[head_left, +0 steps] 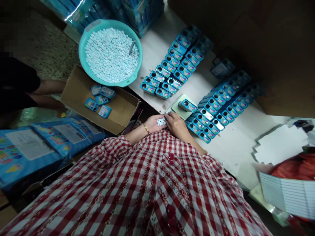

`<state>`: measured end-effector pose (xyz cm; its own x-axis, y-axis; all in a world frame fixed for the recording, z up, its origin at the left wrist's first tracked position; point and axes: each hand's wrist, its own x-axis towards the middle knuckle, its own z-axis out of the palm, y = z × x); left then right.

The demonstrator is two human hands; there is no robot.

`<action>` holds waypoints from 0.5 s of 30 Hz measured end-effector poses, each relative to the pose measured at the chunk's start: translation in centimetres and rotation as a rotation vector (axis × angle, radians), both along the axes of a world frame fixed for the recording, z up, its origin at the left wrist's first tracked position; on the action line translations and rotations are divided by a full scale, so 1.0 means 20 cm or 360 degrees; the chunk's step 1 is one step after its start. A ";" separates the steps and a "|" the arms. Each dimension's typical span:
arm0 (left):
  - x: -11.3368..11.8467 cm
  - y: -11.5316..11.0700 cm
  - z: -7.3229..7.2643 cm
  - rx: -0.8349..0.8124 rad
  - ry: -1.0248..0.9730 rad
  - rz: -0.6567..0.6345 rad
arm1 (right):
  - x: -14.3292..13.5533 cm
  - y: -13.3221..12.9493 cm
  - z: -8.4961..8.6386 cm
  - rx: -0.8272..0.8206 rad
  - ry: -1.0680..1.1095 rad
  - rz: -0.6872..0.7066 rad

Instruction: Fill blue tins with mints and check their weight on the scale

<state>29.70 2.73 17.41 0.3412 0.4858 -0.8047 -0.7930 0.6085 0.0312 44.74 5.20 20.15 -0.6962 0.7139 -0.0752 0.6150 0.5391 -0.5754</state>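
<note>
My left hand (pixel 153 124) is cupped palm up in front of my body, a gold bracelet at its wrist. It holds a small heap of pale candies (pixel 161 122). From the right, my right hand (pixel 176 124) meets it, back of the hand up and fingers bent together at the edge of the heap. Whatever its fingertips hold is hidden. Just beyond my right hand, a blue candy tin (pixel 188 106) lies on a pale green, scale-like plate (pixel 180 101). A turquoise basin (pixel 81 55) full of the same candies, with a scoop (pixel 132 47) in it, stands farther left.
Rows of blue tins (pixel 168 67) with round holes cover the white table (pixel 150 42); more tins (pixel 214 105) stand at right. A cardboard box (pixel 118 119) holds several tins. Blue packs (pixel 27 147) lie left, near another person's arms (pixel 52 87). Papers (pixel 283 144) are at right.
</note>
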 end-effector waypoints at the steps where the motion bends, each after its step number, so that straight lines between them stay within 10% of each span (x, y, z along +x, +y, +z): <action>1: 0.01 0.01 0.00 -0.0021 0.0013 0.0006 | -0.01 0.00 -0.01 -0.0013 -0.0068 0.0046; 15: 0.10 0.17 0.03 0.0222 -0.0076 -0.0080 | 0.13 0.13 -0.04 0.0111 0.0093 -0.0143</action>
<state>31.75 6.05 17.93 0.4041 0.5733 -0.7128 -0.7641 0.6399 0.0814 47.28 7.86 19.31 -0.6310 0.7756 0.0158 0.6290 0.5235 -0.5747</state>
